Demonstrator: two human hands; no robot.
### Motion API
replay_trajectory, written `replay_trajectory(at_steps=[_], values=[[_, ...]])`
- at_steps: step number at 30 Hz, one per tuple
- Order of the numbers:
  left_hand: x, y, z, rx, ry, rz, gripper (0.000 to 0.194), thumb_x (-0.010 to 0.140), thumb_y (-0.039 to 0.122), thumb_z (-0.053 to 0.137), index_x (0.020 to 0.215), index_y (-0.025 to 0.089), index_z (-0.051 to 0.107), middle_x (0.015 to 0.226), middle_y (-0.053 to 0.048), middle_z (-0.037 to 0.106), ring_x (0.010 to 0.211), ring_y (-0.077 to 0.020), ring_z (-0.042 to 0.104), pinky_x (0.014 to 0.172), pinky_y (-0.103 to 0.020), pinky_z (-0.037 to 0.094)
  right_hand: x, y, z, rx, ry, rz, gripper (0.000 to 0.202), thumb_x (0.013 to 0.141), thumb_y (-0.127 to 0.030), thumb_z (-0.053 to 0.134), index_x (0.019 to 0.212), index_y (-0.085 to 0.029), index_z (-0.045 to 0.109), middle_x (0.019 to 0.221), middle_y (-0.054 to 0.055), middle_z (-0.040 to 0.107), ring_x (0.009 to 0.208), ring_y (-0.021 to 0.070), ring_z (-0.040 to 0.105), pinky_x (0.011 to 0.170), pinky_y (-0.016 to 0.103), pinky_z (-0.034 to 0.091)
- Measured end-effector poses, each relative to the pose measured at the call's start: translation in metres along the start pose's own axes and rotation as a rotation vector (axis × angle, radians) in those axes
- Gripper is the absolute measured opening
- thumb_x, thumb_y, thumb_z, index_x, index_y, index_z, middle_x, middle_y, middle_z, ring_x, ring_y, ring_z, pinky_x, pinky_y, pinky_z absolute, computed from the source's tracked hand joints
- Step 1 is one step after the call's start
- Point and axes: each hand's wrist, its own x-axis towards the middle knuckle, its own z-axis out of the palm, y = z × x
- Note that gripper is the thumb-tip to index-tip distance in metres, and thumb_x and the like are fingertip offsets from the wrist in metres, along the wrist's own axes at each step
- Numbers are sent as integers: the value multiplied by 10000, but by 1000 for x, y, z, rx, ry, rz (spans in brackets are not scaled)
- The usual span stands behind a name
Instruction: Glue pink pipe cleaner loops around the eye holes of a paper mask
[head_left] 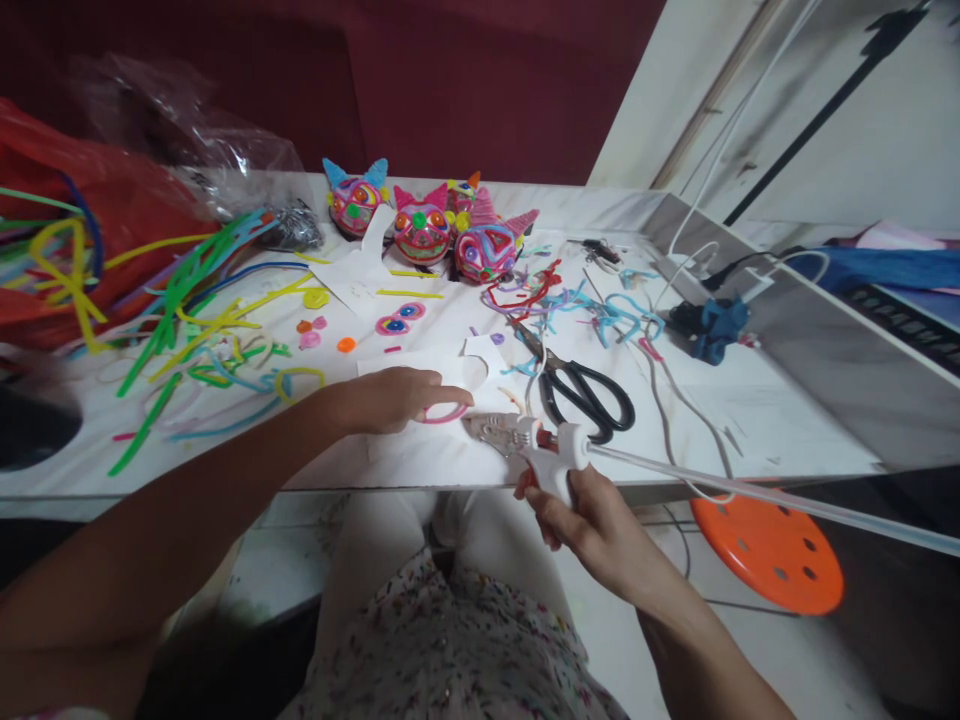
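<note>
Right grip point(581, 520) around glue gun point(556, 466), pipe cleaners point(78, 245) in red bag point(112, 178)

Can make out just one row of lettering point(900, 316), on a dark panel point(922, 338) at the far right, beyond the grey side wall point(825, 340) of the surface point(787, 440). Runs slantwise down toward the right edge of the view, in pale block characters against the black. Cannot be spelled out with any certainty: too blurred and too steeply angled to settle letter by letter. Cannot read any word, brand, number or sign elsewhere
</note>
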Motion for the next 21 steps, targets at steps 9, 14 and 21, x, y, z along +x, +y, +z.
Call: replay_trajectory(at_steps=[9, 14, 21], values=[[-1, 1, -2, -14, -8, -6, 696, 939, -28, 511, 1533, 328, 585, 1072, -18, 666, 970, -186, 660, 809, -234, 425, -2, -1, 5, -44, 39, -61, 283, 945, -481, 624, 737, -304, 548, 535, -3, 579, 517, 224, 536, 520, 348, 398], [-1, 2, -2, -5, -2, 1, 698, 927, -35, 518, 1528, 313, 585, 1066, -17, 668, 956, -180, 651, 799, -230, 421, -4, -3, 7, -8, 6, -47, 235, 974, -452, 608, 785, -312, 604, 551, 8, 599, 534, 233, 536, 515, 353, 404], [0, -1, 1, -5, 6, 10, 706, 923, -28, 517, 1531, 325, 584, 1085, -22, 680, 969, -185, 653, 791, -230, 424, -4, 3, 5, -25, 36, -37, 250, 950, -509, 602, 847, -280, 603, 558, -11, 591, 518, 230, 539, 507, 353, 390]])
